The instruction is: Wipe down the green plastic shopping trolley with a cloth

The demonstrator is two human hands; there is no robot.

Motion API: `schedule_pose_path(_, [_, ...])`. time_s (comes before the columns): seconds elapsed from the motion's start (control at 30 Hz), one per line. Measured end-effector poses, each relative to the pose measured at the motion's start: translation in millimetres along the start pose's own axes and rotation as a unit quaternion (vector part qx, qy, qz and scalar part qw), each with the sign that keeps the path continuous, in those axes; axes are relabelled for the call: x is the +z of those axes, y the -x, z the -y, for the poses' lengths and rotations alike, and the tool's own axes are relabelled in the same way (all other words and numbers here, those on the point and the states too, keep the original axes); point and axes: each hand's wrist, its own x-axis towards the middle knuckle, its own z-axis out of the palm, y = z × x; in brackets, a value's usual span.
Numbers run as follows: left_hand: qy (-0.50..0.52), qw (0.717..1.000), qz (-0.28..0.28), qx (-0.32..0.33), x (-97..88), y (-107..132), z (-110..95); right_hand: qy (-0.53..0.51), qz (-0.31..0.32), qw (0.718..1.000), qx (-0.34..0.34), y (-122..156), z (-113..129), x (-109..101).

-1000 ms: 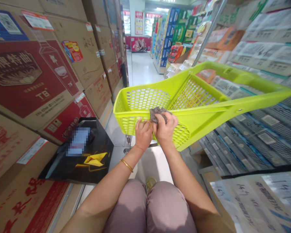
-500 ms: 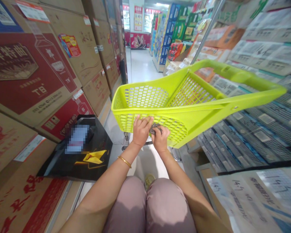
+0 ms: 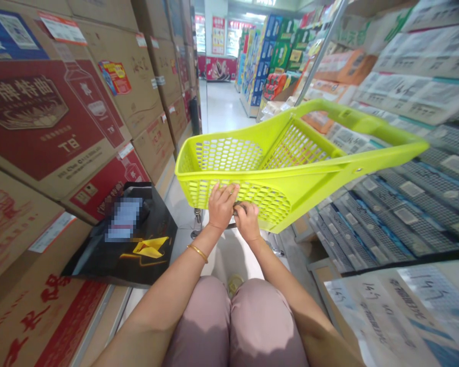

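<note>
A lime-green plastic shopping cart stands sideways before my knees, its perforated side towards me. My left hand lies against that side, fingers stretched upward over the holes and slightly apart. Close to its right, my right hand has its fingers curled round a crumpled grey piece that looks like cloth, pressed against the lower mesh. Most of the grey piece is hidden by the fingers. Under the basket, part of the metal frame and the wheels show.
Stacked cardboard cartons wall the left side. A black bag with a yellow mark lies against them. Packaged goods are piled on the right, with grey-blue packs lower down. The aisle floor runs on behind the cart.
My right hand has shifted slightly left, closer to my left hand, and less of the grey piece shows. The cart's handle end has swung a little to the left.
</note>
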Motion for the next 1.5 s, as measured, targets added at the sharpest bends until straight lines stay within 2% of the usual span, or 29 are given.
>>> schedule_pose_path(0.2, [0.002,1.000,0.010,-0.016,-2.3,1.5,-1.7,-0.014,-0.142,0.989,0.040,-47.2,-4.6,-31.6])
schedule_pose_path(0.3, [0.003,1.000,0.007,-0.012,-3.3,2.2,-2.2,-0.012,-0.181,0.982,0.047,-72.2,-5.9,-45.5])
schedule_pose_path(0.4, [-0.011,1.000,-0.005,-0.005,-2.6,2.9,-2.0,0.008,-0.206,0.978,0.029,-82.2,-3.6,-47.9])
schedule_pose_path(0.5, [-0.014,1.000,-0.014,-0.003,-0.4,3.5,-1.2,0.053,-0.195,0.979,0.013,-74.2,0.7,-39.2])
schedule_pose_path(0.7, [0.009,1.000,-0.009,-0.019,0.5,2.9,-2.1,0.073,-0.168,0.983,0.014,-35.8,3.1,-10.8])
schedule_pose_path(0.9, [0.007,1.000,-0.001,-0.028,0.5,2.9,-2.8,0.017,-0.045,0.999,0.016,-3.4,0.6,8.0])
schedule_pose_path(1.03, [-0.002,1.000,-0.002,-0.020,1.9,4.7,-1.9,0.006,0.003,0.999,0.031,7.6,2.3,12.9])
schedule_pose_path(1.17, [-0.001,1.000,-0.002,-0.020,1.6,5.4,-2.6,-0.004,0.043,0.999,0.011,10.8,1.8,12.3])
schedule_pose_path(1.3, [0.000,1.000,0.008,-0.026,0.8,4.8,-3.8,-0.023,0.006,1.000,-0.007,1.8,0.6,2.7])
schedule_pose_path(1.5, [-0.019,1.000,-0.007,-0.018,0.7,5.5,-3.9,-0.029,-0.138,0.990,0.019,-46.2,1.9,-30.7])
